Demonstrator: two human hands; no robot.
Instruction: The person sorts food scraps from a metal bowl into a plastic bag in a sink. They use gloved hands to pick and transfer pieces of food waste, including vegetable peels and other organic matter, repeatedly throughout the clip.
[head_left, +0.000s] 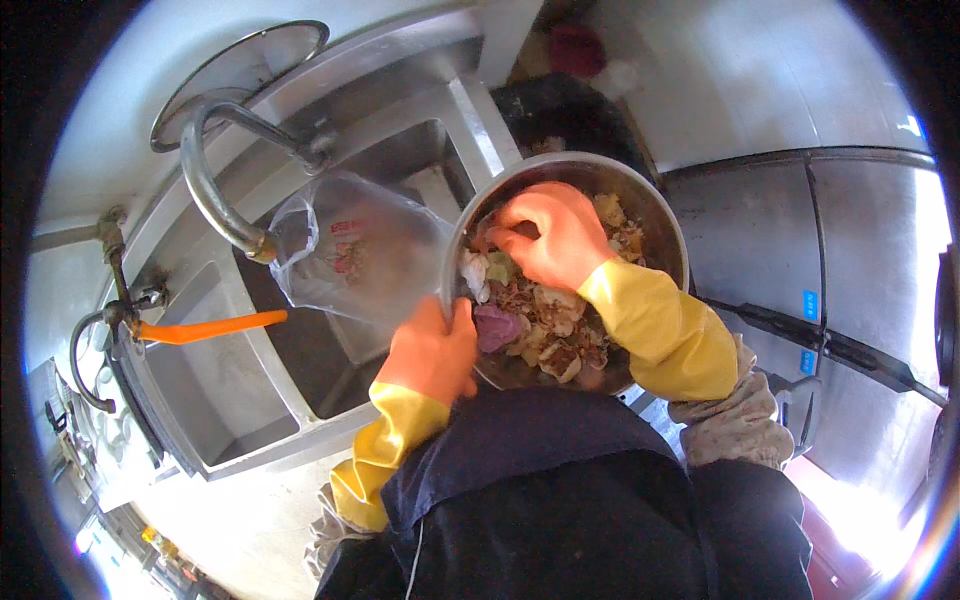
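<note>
A large round metal bowl (679, 255) stands before me, holding mixed food scraps (559, 315), with a crumpled purple piece (499, 328) among them. My left hand (427, 349), in an orange rubber glove with a yellow cuff, grips the bowl's near-left rim, thumb over the edge. Inside the bowl, my right hand (551, 232), gloved the same way, curls its fingers down by the left inner wall. Whether those fingertips pinch anything is hidden. Left of the bowl, a clear plastic bag (375, 255) with red print spreads over the sink, its right end touching the bowl's rim.
A stainless steel sink (285, 382) with several basins lies to the left. Above it curve a metal faucet (199, 172) and an orange-handled spout (214, 328). A round glass lid (240, 79) leans on the wall. Steel cabinet doors (750, 225) stand at right.
</note>
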